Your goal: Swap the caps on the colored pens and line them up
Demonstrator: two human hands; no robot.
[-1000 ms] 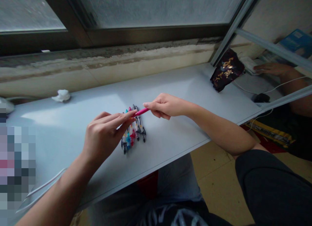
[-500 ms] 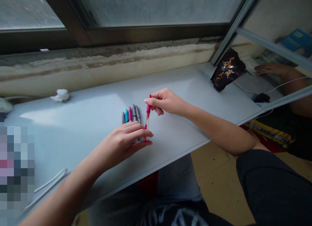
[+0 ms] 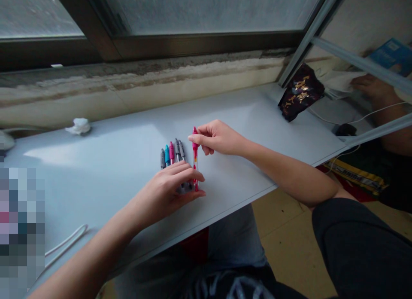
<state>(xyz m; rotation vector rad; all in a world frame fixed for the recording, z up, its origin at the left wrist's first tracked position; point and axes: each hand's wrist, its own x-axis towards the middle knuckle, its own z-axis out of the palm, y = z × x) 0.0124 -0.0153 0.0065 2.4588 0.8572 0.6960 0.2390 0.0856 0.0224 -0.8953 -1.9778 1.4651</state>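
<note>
Right hand (image 3: 219, 138): grip pinching the pink pen (image 3: 195, 159) near its upper end, pen standing clear of the surface's edge.
Left hand (image 3: 165, 191): curled over the markers' lower ends, beside the pen; grip cannot be told.
Markers (image 3: 171, 153): five, side by side on the pale surface (image 3: 96, 170), the pen just beside them.

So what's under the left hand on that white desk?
A row of pens runs beneath the left hand; their coloured tops stick out past it. Their lower barrels are mostly covered, so their ends stay hidden.
</note>
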